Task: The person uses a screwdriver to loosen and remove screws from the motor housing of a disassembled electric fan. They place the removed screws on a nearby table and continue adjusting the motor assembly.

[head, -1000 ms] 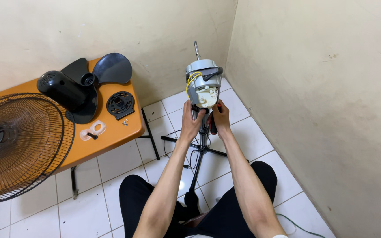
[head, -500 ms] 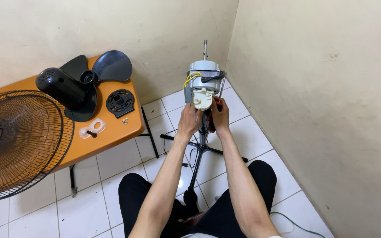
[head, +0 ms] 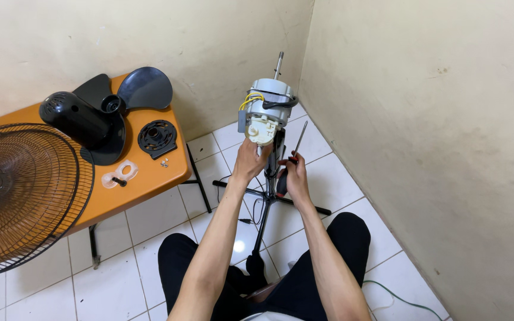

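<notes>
Left hand [head: 250, 161], fingers [head: 256, 147] curled up against the underside of a bare grey metal fan motor [head: 267, 110] with a cream plastic gear housing and yellow wires, gripping it from below, just above frame centre. Right hand [head: 295, 175], just right of centre, closed around the dark handle of a slim screwdriver [head: 295, 145], its thin metal shaft angled up and to the right, tip free in the air beside the motor. Both hands close together, either side of a black upright stand pole [head: 276, 157] carrying the motor. Short steel shaft sticking up from the motor's top toward the corner of the walls. Below the hands, black crossed stand legs [head: 269, 199] spread on the white tiled floor [head: 150, 267]. Bare forearms running down to the bottom edge, knees in black trousers on either side.

Left of frame: an orange rectangular surface [head: 150, 178] on thin black legs. On it, upper left, a black plastic motor cover [head: 75, 116] lying over a dark three-bladed fan propeller [head: 144, 88]. Near it, toward the surface's right end, a round black plastic hub piece [head: 157, 137], with a few tiny screws [head: 163, 161] just below. A small clear plastic ring part [head: 120, 174] at the front edge. Far left, a large round black wire fan guard [head: 19, 196] overhanging the surface. Green cable [head: 400, 297] on the floor, lower right. Plain cream walls behind and to the right.
</notes>
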